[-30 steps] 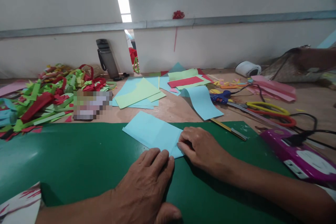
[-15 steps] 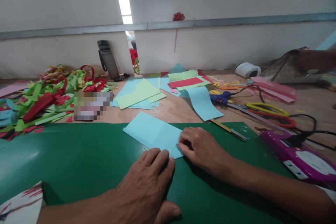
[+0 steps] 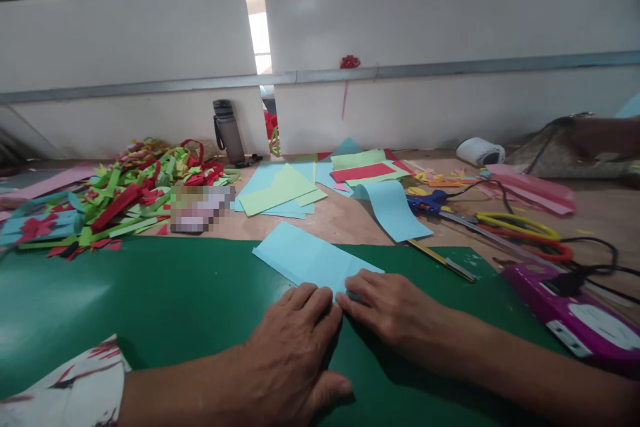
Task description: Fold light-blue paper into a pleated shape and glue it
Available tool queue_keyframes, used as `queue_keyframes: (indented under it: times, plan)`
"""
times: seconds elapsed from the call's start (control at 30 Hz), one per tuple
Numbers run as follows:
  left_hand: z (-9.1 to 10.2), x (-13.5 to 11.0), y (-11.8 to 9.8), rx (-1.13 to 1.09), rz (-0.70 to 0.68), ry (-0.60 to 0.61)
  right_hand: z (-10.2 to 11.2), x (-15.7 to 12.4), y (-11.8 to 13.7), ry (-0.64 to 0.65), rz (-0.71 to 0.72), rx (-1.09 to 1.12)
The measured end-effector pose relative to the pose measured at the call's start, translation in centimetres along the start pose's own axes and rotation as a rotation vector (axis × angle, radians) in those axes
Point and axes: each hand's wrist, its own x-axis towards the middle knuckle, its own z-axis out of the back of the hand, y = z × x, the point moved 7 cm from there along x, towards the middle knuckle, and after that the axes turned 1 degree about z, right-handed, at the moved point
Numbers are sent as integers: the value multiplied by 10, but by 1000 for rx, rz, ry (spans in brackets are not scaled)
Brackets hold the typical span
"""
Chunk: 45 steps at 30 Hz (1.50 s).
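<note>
A folded light blue paper sheet lies on the green cutting mat. My left hand rests flat with its fingers stretched out, the fingertips pressing the sheet's near edge. My right hand lies beside it, with the fingers pressed together on the sheet's near right corner. The two hands almost touch at the fingertips.
A heap of green and red paper strips lies at the left. Loose coloured sheets, a dark bottle, a blue glue gun, scissors, a ruler, a magenta device and cables lie behind and to the right.
The view has tilted up and shifted. My right hand has slid down toward the left hand along the sheet's near edge. The left hand stays on the paper.
</note>
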Motion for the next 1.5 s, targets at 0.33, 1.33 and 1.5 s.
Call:
queue_keyframes:
  times: [0.33, 1.33, 1.5]
  plan:
    - [2, -4, 2, -57, -4, -44, -12, -5, 2, -37, -37, -131]
    - [-2, -4, 3, 80, -67, -52, 27, 4, -46, -65, -673, 457]
    - [-3, -4, 2, 126, -91, -54, -15, 10, -34, 359, -947, 1079]
